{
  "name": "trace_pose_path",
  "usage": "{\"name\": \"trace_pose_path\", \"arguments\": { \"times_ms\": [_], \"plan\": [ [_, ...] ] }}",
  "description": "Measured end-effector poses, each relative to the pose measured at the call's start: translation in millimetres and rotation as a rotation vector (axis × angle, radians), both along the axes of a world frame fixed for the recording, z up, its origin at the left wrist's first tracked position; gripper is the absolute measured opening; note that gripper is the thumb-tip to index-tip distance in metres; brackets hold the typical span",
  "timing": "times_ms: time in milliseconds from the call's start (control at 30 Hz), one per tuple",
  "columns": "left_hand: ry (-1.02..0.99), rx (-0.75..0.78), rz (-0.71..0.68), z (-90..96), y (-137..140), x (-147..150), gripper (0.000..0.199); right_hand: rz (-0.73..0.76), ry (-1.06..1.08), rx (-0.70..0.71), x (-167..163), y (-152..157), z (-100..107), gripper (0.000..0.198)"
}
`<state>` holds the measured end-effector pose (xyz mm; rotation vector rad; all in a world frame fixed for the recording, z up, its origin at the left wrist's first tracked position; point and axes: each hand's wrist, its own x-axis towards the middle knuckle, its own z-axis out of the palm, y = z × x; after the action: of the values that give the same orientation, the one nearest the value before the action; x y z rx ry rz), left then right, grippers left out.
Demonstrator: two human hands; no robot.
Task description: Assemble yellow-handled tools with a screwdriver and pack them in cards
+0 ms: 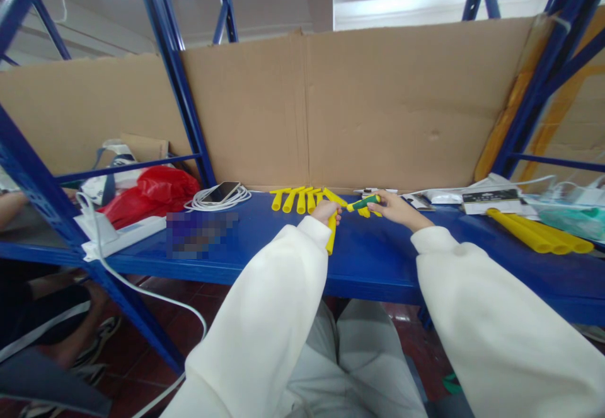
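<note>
1. Phone (222,192): well left of the green tool (363,203), on a coiled cable (201,203).
2. Row of yellow tubes (301,203): left of the tool.
3. Left hand (324,211): just left of the tool, fingers closed round a tube (331,236).
4. Right hand (391,207): at the tool's right end, gripping it.
5. Three tubes (532,231): well right of the tool.

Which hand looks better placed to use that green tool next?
Probably the right hand: its fingers hold the green tool, which points toward the left hand. The left hand looks occupied, gripping a yellow tube.
</note>
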<state>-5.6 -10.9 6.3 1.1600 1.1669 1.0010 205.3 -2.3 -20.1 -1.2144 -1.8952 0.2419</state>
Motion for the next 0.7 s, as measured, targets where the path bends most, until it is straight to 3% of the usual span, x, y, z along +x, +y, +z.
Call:
{"name": "trace_pose_path", "arguments": {
  "times_ms": [100,300,700],
  "plan": [
    [0.025,-0.013,0.007,-0.4,1.7,0.1,0.023,-0.007,0.183,-0.024,-3.7,-0.1,3.1,0.024],
    [0.086,-0.022,0.004,-4.3,6.0,0.7,0.019,-0.097,0.413,0.057,-4.9,0.0,7.7,0.036],
    [0.151,-0.024,-0.052,-7.5,7.0,-0.3,0.022,-0.087,0.585,0.080,-10.6,0.2,9.0,0.036]
  ]
}}
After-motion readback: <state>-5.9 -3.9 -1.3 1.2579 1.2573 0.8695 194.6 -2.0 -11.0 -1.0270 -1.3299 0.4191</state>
